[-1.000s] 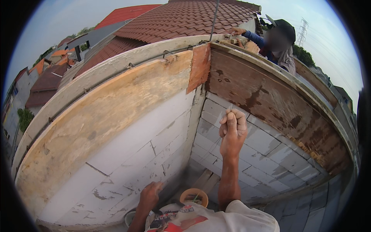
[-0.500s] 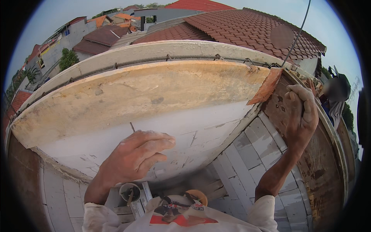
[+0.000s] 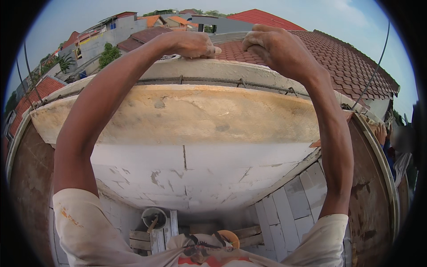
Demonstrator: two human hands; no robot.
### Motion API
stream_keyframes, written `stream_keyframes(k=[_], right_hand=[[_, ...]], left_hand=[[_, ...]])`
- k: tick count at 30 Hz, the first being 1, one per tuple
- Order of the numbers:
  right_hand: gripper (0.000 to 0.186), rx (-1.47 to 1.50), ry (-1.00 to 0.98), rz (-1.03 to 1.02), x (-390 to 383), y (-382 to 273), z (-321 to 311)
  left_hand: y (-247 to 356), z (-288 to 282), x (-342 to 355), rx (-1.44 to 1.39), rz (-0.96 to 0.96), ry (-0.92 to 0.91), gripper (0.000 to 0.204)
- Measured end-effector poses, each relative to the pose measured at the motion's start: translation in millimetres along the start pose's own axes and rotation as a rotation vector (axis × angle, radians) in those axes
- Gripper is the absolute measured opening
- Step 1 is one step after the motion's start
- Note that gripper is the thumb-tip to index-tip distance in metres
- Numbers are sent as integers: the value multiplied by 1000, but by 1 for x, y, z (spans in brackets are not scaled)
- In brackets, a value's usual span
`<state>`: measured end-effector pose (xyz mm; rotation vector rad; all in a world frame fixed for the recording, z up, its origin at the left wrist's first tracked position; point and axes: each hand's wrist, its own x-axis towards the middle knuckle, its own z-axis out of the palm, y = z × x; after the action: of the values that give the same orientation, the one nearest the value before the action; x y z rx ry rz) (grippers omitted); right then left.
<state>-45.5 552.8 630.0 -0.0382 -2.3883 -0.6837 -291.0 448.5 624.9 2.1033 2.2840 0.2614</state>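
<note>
Both my arms stretch forward over the yellowish plank [image 3: 213,109] on the near side of a wall top. My left hand [image 3: 195,46] is closed above the far pale concrete edge [image 3: 213,67]; what its fingers hold, if anything, is hidden. Beside its wrist a small whitish thing [image 3: 170,57] lies partly covered on that edge. My right hand [image 3: 278,49] is raised higher, to the right, its fingers bent together toward the left hand; I cannot make out anything in them. Steel reinforcing bars [image 3: 213,81] with tie hooks run in the gap between plank and concrete edge.
Brown boards [image 3: 371,178] flank me, above light block walls [image 3: 284,209]. Below stand a bucket [image 3: 154,218] with a wooden-handled tool and an orange container [image 3: 229,238]. Thin rods [image 3: 376,66] rise at the corners. Another person's hand [image 3: 381,133] rests at the far right.
Both my hands have moved up and forward: the left from in front of the white wall to the far edge, the right leftward from the right-hand board. The view has shifted to the left.
</note>
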Motion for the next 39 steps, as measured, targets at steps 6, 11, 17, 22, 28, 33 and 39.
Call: stream_keyframes(k=[6, 11, 17, 22, 28, 33, 39], right_hand=[[20, 86, -122, 75, 7, 8, 29], [21, 89, 4, -61, 1, 25, 40], [20, 131, -64, 10, -9, 33, 43], [19, 76, -18, -61, -9, 33, 49], [19, 42, -76, -51, -6, 32, 47], [17, 3, -116, -49, -4, 24, 42], [13, -188, -74, -126, 13, 11, 40]], left_hand=[[2, 25, 17, -227, -4, -2, 67], [0, 29, 19, -191, -35, -10, 68], [-9, 28, 31, -125, 54, -68, 80], [-14, 30, 34, -135, 92, -88, 86], [-6, 27, 24, -136, 63, -56, 85], [-3, 27, 23, -244, 78, -85, 65], [-8, 29, 26, -125, 125, -48, 77]])
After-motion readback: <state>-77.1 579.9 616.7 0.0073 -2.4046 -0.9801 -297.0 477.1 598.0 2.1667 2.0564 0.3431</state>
